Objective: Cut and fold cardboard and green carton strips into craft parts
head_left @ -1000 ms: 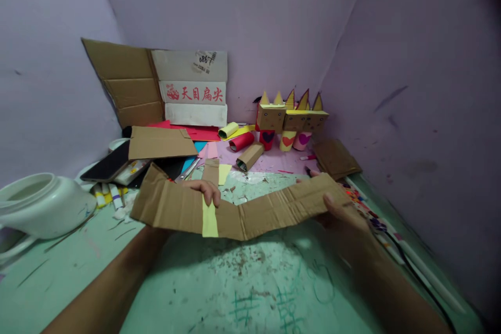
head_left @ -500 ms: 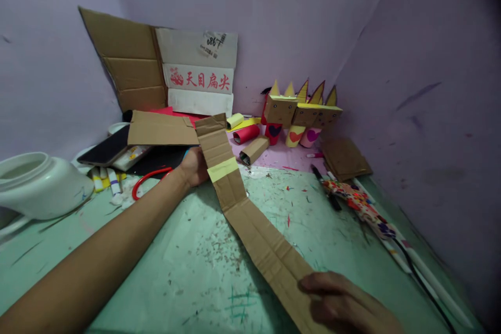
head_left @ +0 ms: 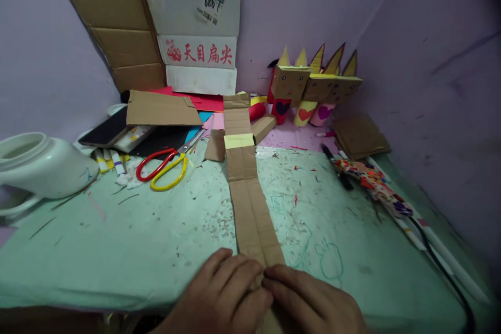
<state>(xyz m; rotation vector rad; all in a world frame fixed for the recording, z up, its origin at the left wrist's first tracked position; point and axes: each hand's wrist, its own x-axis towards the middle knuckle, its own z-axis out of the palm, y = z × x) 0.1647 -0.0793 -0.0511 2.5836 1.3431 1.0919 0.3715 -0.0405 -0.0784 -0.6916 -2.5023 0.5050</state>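
A long creased cardboard strip [head_left: 250, 209] runs from the table's front edge toward the back, with a pale yellow band [head_left: 239, 141] across its upper part. At the near end, my left hand [head_left: 225, 292] grips the strip from the left, fingers bent over it. Beside it, touching fingertip to fingertip, my right hand [head_left: 309, 297] pinches the same strip from the right. Both thumbs are hidden. Left of the strip lie scissors [head_left: 168, 169] with one red and one yellow handle. A small cardboard piece [head_left: 215, 146] sits partly behind the strip.
Cardboard figures [head_left: 291, 83] with pointed tops stand at the back. A white pot [head_left: 50, 167] is at the left, near a dark flat device [head_left: 104, 128]. An open cardboard box [head_left: 199, 36] leans on the wall. At the right lies a patterned corded tool [head_left: 368, 182] among pens.
My left hand has come back from beside the strip's far end to its near end, next to my right hand. The strip now lies straighter, and the scissors are uncovered. The view has tilted down.
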